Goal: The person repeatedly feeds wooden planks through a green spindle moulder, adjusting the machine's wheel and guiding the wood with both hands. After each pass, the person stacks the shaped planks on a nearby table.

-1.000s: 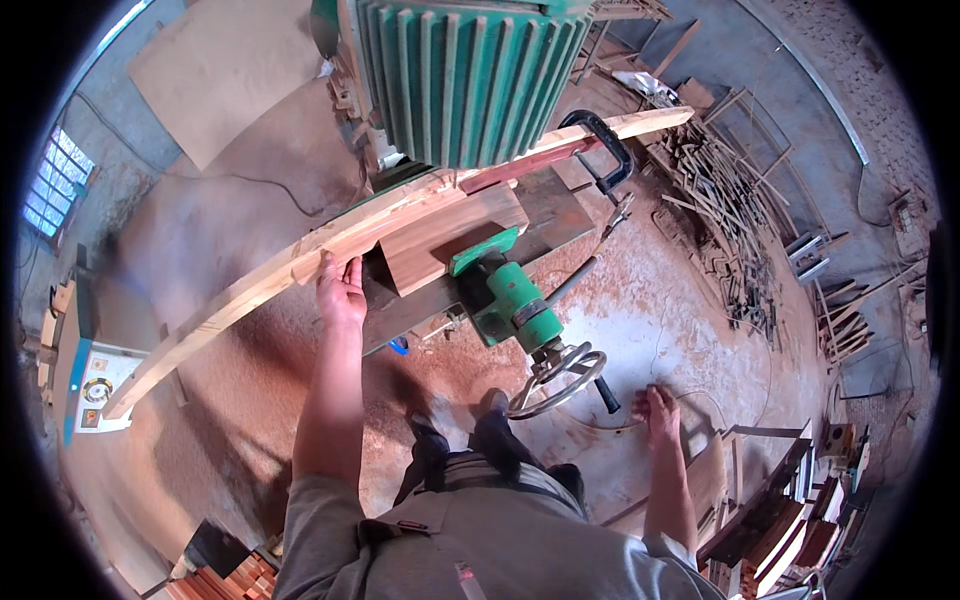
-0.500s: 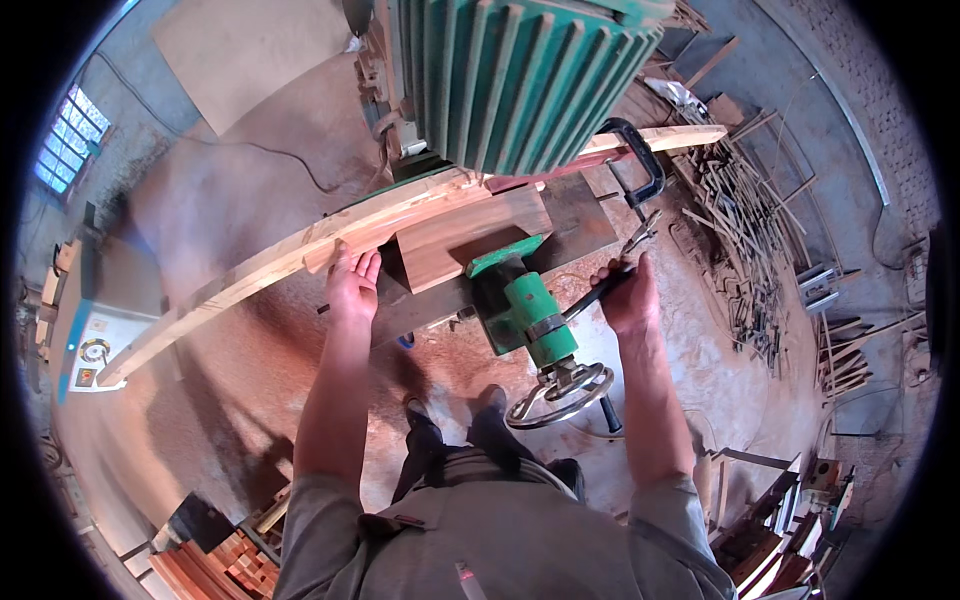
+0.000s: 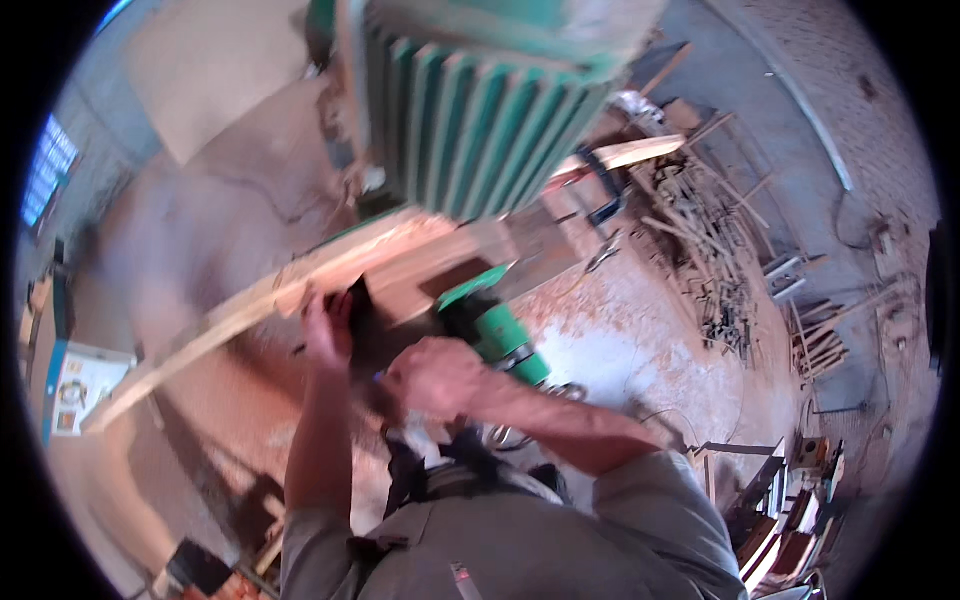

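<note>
A long curved wooden beam (image 3: 215, 322) runs from the lower left to the green ribbed motor housing (image 3: 480, 120). At the near side of the beam, my left hand (image 3: 325, 335) has its bent fingers apart, their tips touching the wood. A flat wooden block (image 3: 430, 272) lies between the beam and the green clamp (image 3: 508, 340), whose pad faces it. Closed and smeared by motion, my right hand (image 3: 435, 380) is in front of the clamp, right of my left hand. Something dark and blurred shows at its left side; its kind cannot be made out.
A black C-clamp (image 3: 605, 190) grips wood right of the motor. Scrap wood (image 3: 700, 255) lies piled on the floor at right. A control box (image 3: 85, 390) with a dial stands at the beam's left end. The clamp's handwheel (image 3: 505, 437) is partly hidden behind my right arm.
My right hand has swung left from beside the clamp, where it held a black handle; that handle no longer shows there. My left hand stays at the beam. The view has shifted and blurred.
</note>
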A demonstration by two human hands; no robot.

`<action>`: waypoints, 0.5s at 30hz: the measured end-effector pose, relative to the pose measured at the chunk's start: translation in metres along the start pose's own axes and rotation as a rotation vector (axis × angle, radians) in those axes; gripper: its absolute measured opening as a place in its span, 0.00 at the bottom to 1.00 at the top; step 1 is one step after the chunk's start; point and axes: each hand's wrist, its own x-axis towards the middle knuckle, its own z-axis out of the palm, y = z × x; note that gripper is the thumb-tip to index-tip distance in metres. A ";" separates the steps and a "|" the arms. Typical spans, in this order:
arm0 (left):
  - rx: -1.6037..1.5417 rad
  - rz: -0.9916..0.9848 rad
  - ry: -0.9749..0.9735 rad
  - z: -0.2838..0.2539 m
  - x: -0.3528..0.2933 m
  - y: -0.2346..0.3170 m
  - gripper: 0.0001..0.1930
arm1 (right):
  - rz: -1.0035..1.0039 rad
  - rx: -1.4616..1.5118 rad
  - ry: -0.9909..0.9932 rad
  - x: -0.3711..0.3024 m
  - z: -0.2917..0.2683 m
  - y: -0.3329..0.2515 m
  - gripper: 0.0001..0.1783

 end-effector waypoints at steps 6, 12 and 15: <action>0.035 -0.016 -0.014 0.023 -0.002 -0.012 0.16 | -0.026 0.512 0.511 -0.055 -0.074 0.043 0.19; 0.070 0.030 -0.117 0.006 0.004 0.005 0.17 | 0.056 0.061 1.309 -0.179 -0.403 0.149 0.24; 0.080 -0.070 0.055 0.010 0.007 0.001 0.17 | -0.281 0.690 1.604 -0.198 -0.520 0.100 0.21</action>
